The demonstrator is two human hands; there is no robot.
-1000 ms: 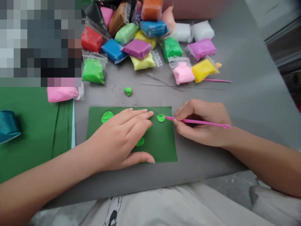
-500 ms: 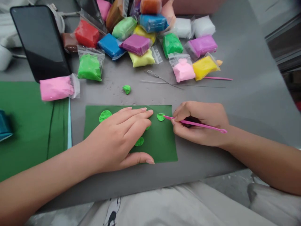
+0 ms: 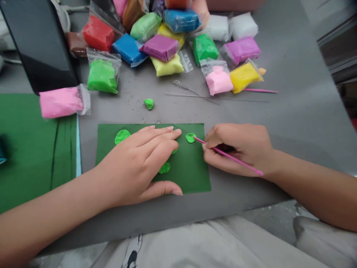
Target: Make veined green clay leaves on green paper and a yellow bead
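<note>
My left hand lies flat, fingers stretched, on a dark green sheet, partly covering small light green clay pieces. Another flat clay piece shows left of my fingers. My right hand pinches a thin pink modelling tool; its tip touches a small green clay leaf near the sheet's top right corner.
Several bags of coloured clay lie piled at the back. A pink clay bag, a black phone, a loose green clay lump, thin wires and a second pink tool lie on the grey table. A large green sheet lies at the left.
The rear end of the pink tool has swung down toward my right wrist while its tip stays at the clay leaf. My left hand keeps its place; the view shifted slightly.
</note>
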